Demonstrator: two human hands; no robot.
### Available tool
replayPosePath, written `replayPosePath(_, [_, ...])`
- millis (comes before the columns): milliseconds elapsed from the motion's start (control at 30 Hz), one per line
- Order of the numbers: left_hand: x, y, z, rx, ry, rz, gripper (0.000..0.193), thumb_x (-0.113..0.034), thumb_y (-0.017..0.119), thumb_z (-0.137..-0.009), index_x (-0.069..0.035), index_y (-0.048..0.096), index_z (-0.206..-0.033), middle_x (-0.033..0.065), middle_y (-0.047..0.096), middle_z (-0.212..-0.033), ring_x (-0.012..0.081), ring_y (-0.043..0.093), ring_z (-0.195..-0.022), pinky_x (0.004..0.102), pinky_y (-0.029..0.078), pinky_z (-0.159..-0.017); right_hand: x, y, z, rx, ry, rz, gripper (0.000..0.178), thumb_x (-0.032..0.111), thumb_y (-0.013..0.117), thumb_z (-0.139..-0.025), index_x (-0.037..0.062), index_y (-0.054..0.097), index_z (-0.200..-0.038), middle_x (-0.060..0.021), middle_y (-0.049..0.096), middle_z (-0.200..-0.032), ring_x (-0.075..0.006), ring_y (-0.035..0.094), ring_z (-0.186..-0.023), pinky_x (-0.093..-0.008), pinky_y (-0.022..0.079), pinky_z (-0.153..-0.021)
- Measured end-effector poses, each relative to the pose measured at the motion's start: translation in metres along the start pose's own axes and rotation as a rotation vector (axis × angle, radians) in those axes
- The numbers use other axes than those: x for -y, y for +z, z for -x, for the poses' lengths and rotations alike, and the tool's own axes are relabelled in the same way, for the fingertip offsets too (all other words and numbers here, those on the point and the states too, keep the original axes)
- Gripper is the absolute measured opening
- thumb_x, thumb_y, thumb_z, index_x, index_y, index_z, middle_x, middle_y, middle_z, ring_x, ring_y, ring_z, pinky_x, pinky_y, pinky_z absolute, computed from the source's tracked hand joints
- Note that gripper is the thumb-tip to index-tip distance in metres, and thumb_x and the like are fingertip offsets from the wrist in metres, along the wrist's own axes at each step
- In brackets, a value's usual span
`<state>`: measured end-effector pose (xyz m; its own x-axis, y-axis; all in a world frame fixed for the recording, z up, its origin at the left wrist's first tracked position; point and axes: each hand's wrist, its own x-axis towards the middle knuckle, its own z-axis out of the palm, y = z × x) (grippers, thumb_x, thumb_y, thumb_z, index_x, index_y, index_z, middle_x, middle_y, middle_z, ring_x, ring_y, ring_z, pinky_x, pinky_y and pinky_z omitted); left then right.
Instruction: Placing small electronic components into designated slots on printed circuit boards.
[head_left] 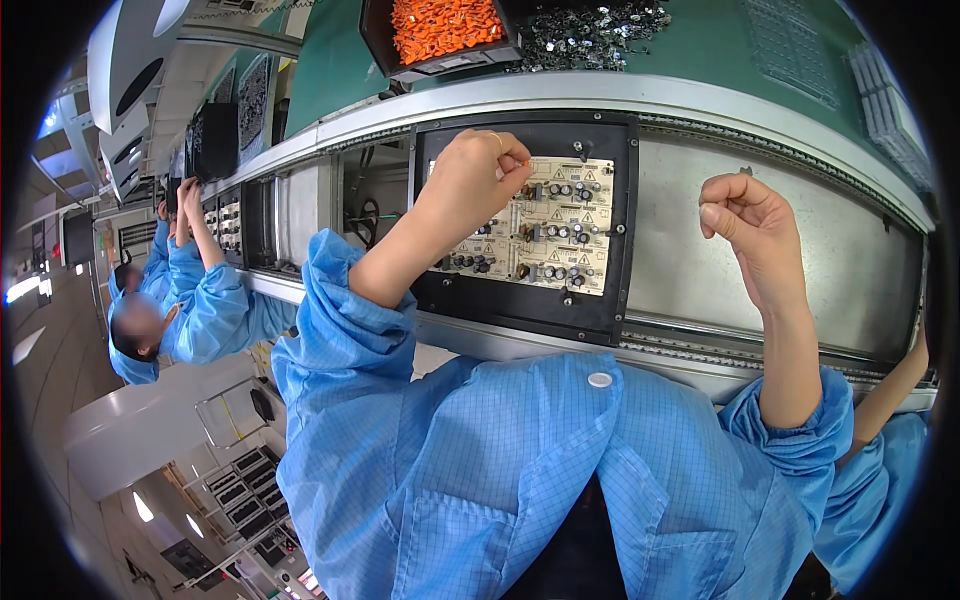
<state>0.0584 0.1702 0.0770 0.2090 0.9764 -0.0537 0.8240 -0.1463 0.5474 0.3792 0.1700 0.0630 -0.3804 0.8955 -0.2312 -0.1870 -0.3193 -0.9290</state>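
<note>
The conveyor line (700, 95) runs across in front of the person, and on it lies a black tray (626, 200), best left square against the rails while the fingers work over it. Inside the tray sits the pale circuit board (548, 212), reached over by the left forearm; keeping that wrist raised should spare the parts beneath. Beyond the line, the dark bin (450, 68) of orange parts is near enough for short reaches. The left hand (480, 170) is over the board's upper portion, thumb and fingers narrowed to a pinch; the right hand (755, 225) hangs beside the tray, fingers curled, and whether they grip anything I cannot tell. Among the upright capacitors (582, 232), a straight-down approach seems safest. The left fingertips appear to hold a tiny orange piece (525, 163), which probably wants light, even pressure and careful alignment.
</note>
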Motion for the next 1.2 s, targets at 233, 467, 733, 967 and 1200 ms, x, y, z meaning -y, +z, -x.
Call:
replayPosePath(233, [-0.008,-0.002,-0.005,0.031,-0.017,-0.019,0.010,-0.009,0.070,-0.079,0.001,0.070,-0.081,0.0152,0.069,-0.073,0.0293,0.068,-0.074,0.0382,0.053,-0.069,0.000,0.003,-0.002,0.001,-0.016,0.038,0.011,-0.001,0.072,-0.082,0.0001,0.069,-0.093,-0.0052,0.063,-0.097,-0.0120,0.059,-0.076,-0.0258,0.050,-0.072])
replayPosePath(467, [-0.001,-0.002,-0.004,0.010,0.024,0.006,0.012,-0.008,0.068,-0.079,0.002,0.072,-0.084,0.0164,0.069,-0.072,0.0307,0.068,-0.068,0.0373,0.054,-0.067,-0.005,0.004,-0.006,-0.010,-0.007,0.031,0.013,0.002,0.071,-0.084,-0.0008,0.070,-0.097,-0.0054,0.064,-0.098,-0.0132,0.060,-0.077,-0.0268,0.050,-0.075])
replayPosePath(733, [-0.007,-0.005,-0.003,0.025,-0.006,0.004,0.014,-0.008,0.066,-0.079,0.003,0.072,-0.086,0.0176,0.069,-0.075,0.0301,0.069,-0.072,0.0366,0.054,-0.069,-0.007,0.006,-0.007,-0.009,-0.002,0.026,0.013,0.003,0.071,-0.085,-0.0008,0.070,-0.097,-0.0056,0.064,-0.099,-0.0131,0.061,-0.078,-0.0271,0.050,-0.075])
replayPosePath(967, [-0.004,-0.005,-0.004,0.047,-0.018,0.012,0.015,-0.009,0.067,-0.079,0.004,0.072,-0.085,0.0178,0.069,-0.075,0.0299,0.069,-0.072,0.0373,0.054,-0.069,-0.008,0.010,-0.008,-0.014,0.000,0.026,0.012,0.003,0.071,-0.085,-0.0003,0.070,-0.097,-0.0051,0.065,-0.097,-0.0128,0.061,-0.077,-0.0272,0.050,-0.075])
replayPosePath(1200, [-0.003,-0.004,-0.007,0.065,0.038,-0.036,0.013,-0.009,0.067,-0.079,0.003,0.069,-0.084,0.0164,0.069,-0.073,0.0306,0.068,-0.069,0.0395,0.053,-0.068,-0.007,0.014,-0.010,-0.021,0.008,0.045,0.012,0.002,0.070,-0.085,-0.0007,0.070,-0.096,-0.0053,0.065,-0.096,-0.0129,0.062,-0.077,-0.0272,0.051,-0.075])
